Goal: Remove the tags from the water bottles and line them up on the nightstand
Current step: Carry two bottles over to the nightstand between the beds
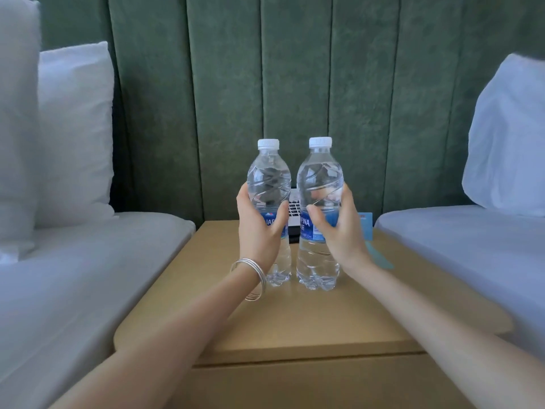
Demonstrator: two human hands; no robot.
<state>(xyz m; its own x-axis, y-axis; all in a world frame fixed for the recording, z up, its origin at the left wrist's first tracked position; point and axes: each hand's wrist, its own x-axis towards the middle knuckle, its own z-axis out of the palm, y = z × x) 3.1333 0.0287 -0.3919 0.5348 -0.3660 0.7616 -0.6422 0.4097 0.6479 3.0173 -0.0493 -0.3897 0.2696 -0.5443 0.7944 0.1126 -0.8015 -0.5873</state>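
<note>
The desk (295, 320) is carrying a keypad device (294, 206) at the rear, a blue card (365, 219) rear right, and, upright mid-desk, a left bottle (269, 178) and a right bottle (320, 178).

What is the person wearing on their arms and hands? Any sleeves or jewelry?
No sleeves or gloves show; both forearms are bare. The left hand has a few thin silver bangles around its wrist. The right hand wears nothing on its wrist, and I see no rings.

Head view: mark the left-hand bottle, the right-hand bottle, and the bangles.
left-hand bottle (269, 175), head view, clear upper body.
right-hand bottle (320, 175), head view, clear upper body.
bangles (262, 277), head view, bands at the wrist.
</note>
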